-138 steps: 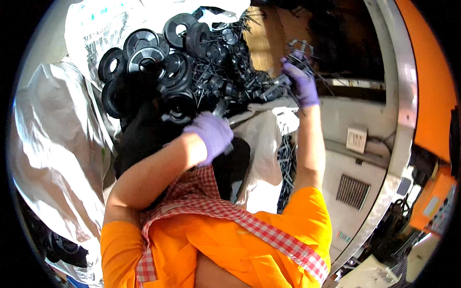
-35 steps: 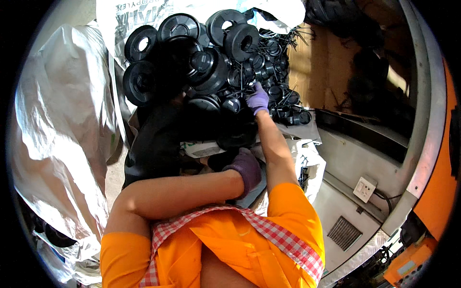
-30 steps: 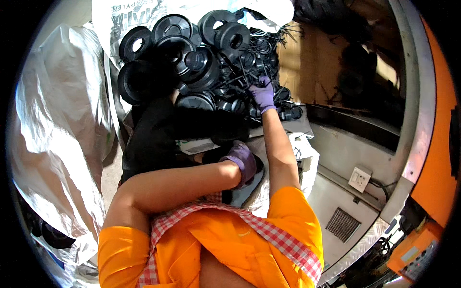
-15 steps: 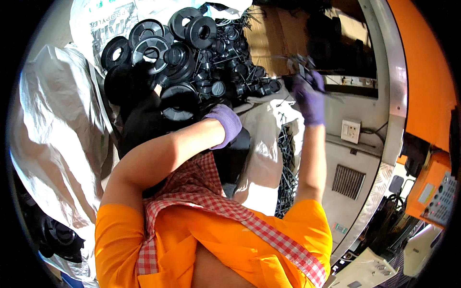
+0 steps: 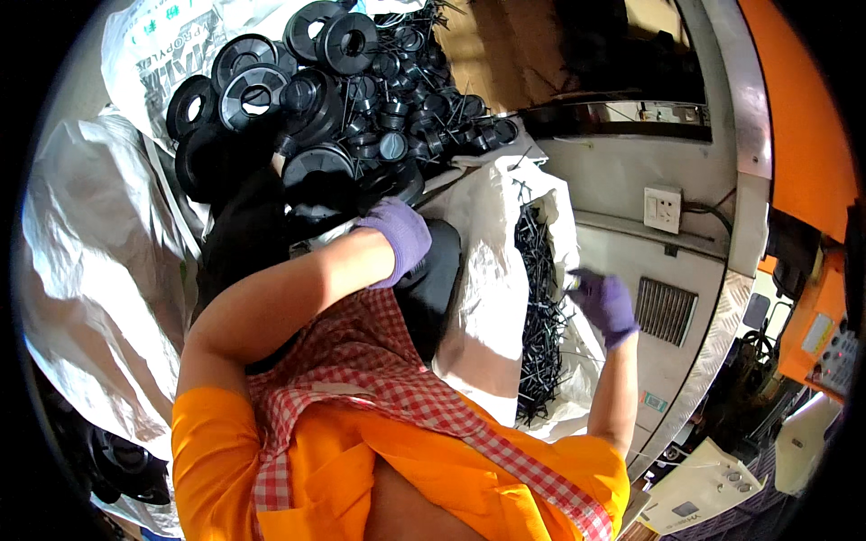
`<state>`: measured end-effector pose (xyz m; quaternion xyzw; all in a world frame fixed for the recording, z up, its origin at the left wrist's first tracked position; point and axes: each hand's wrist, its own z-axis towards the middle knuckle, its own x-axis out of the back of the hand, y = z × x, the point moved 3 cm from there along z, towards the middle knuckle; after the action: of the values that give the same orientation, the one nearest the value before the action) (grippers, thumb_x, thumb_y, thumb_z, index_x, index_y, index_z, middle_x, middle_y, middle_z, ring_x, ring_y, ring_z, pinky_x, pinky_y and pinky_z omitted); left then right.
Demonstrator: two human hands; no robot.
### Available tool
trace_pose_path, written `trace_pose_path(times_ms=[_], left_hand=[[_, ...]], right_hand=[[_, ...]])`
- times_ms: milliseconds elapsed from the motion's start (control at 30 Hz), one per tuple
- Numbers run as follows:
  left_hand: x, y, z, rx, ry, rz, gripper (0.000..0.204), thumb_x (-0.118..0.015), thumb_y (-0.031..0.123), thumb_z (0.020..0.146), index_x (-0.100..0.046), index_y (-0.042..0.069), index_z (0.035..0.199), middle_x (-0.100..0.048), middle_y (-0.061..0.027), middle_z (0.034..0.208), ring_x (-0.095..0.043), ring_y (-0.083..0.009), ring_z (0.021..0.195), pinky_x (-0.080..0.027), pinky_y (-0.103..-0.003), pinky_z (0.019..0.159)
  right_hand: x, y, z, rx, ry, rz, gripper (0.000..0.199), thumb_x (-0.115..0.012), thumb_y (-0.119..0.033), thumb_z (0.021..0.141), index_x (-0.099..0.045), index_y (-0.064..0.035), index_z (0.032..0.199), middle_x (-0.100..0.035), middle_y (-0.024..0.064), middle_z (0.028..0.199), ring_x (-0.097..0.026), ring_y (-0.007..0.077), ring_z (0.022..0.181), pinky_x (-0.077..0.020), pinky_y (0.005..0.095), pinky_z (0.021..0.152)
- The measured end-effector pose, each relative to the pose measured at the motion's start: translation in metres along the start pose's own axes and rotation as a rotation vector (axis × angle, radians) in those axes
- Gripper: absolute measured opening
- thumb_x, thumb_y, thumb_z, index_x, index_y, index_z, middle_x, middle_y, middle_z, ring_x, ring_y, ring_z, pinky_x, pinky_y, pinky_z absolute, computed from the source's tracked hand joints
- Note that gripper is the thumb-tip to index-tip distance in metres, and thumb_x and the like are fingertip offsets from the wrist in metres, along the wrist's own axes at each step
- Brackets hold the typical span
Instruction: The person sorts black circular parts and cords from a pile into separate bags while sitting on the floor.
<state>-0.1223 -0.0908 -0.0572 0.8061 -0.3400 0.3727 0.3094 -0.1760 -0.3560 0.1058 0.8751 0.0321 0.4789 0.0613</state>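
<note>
Many slender black sticks (image 5: 538,335) lie tangled; right hand (image 5: 606,304) released; for the left hand (image 5: 398,237) I cannot tell.

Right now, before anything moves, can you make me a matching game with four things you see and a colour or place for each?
Things:
1. right hand
2. thin black pieces
3. square socket
4. apron

Clues:
A. above the slatted vent in the picture
B. red and white checks
C. gloved in purple
D. inside the open white sack

Right pairs: 1-C, 2-D, 3-A, 4-B.
</note>
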Motion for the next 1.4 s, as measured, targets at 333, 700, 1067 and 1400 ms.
trace_pose_path(times_ms=[333, 700, 1067, 1400], left_hand=[[-0.013, 0.006, 0.038, 0.328, 0.075, -0.587, 0.038, -0.056, 0.026, 0.084, -0.059, 0.0, 0.112, -0.056, -0.023, 0.116, -0.052, -0.0408, 0.107, -0.043, -0.053, 0.088], [0.044, -0.009, -0.036, -0.108, 0.44, -0.336, 0.033, -0.054, 0.018, 0.076, -0.063, -0.01, 0.092, -0.057, -0.021, 0.09, -0.054, -0.0344, 0.086, -0.04, -0.046, 0.08], [0.057, -0.026, -0.039, -0.046, 0.353, -0.301, 0.042, -0.052, 0.017, 0.081, -0.056, -0.015, 0.107, -0.056, -0.0304, 0.106, -0.053, -0.0417, 0.1, -0.04, -0.051, 0.09], [0.049, -0.014, -0.03, -0.148, 0.376, -0.394, 0.031, -0.054, 0.019, 0.074, -0.064, -0.009, 0.084, -0.056, -0.0198, 0.082, -0.052, -0.0335, 0.079, -0.04, -0.045, 0.072]], right_hand=[[-0.07, -0.059, 0.365, 0.221, -0.086, -0.172, 0.084, -0.074, -0.039, 0.064, -0.037, -0.0126, 0.135, -0.053, 0.0223, 0.126, -0.054, 0.0359, 0.112, -0.0438, 0.0412, 0.094], [-0.17, -0.081, 0.458, -0.126, -0.028, -0.08, 0.099, -0.07, -0.032, 0.072, -0.005, -0.0273, 0.148, -0.017, 0.0213, 0.151, -0.038, 0.0398, 0.128, -0.0334, 0.0459, 0.104], [-0.22, -0.068, 0.471, 0.154, 0.251, -0.428, 0.049, -0.045, -0.025, 0.087, -0.039, -0.0108, 0.133, -0.046, 0.0152, 0.132, -0.043, 0.0369, 0.122, -0.0348, 0.0492, 0.097], [-0.196, -0.078, 0.47, 0.006, -0.063, 0.227, 0.062, -0.066, -0.026, 0.075, -0.041, -0.01, 0.129, -0.061, 0.0232, 0.112, -0.058, 0.0367, 0.106, -0.0469, 0.0419, 0.088]])
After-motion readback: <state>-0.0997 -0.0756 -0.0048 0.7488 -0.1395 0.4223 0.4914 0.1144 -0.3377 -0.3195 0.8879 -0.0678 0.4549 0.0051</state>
